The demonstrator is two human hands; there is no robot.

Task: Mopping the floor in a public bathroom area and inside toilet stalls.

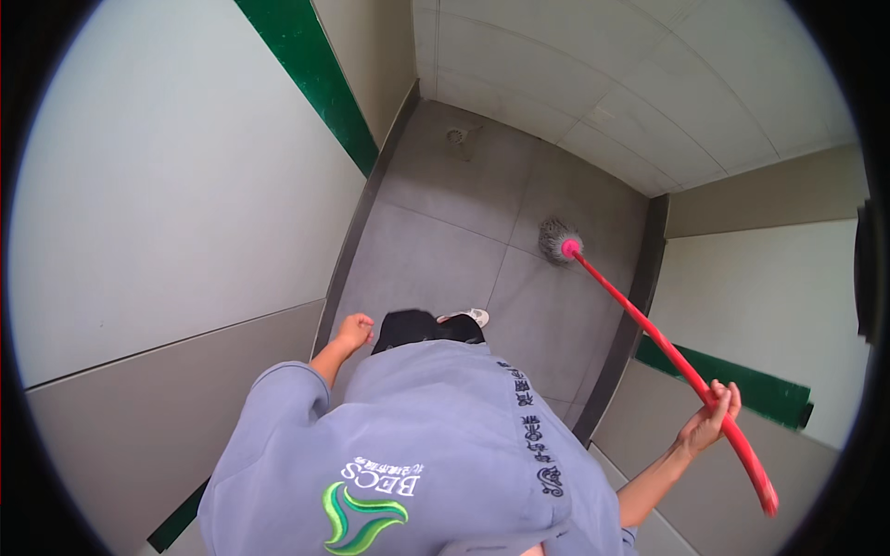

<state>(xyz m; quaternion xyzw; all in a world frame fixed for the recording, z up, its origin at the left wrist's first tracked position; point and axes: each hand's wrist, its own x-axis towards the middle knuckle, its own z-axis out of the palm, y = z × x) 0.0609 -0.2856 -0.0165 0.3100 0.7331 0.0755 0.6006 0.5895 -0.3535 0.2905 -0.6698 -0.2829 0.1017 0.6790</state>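
Note:
My right hand (702, 427) grips the red handle (650, 330) of a mop, near its upper end. The handle slants down and away to a pink socket (571, 248). Grey mop strings (555, 236) rest on the grey tiled floor (445, 250), towards the right-hand wall. My left hand (356, 330) hangs beside my left hip with its fingers loosely curled. Nothing shows in it, and it is apart from the mop. A light-coloured shoe (476, 317) pokes out past my black trousers (410, 328).
A round floor drain (455, 135) lies near the far left corner. The white tiled wall (556, 83) closes off the far end. A panelled wall (188, 174) with a green band (313, 76) stands at left. A dark skirting (636, 278) runs along the right-hand wall.

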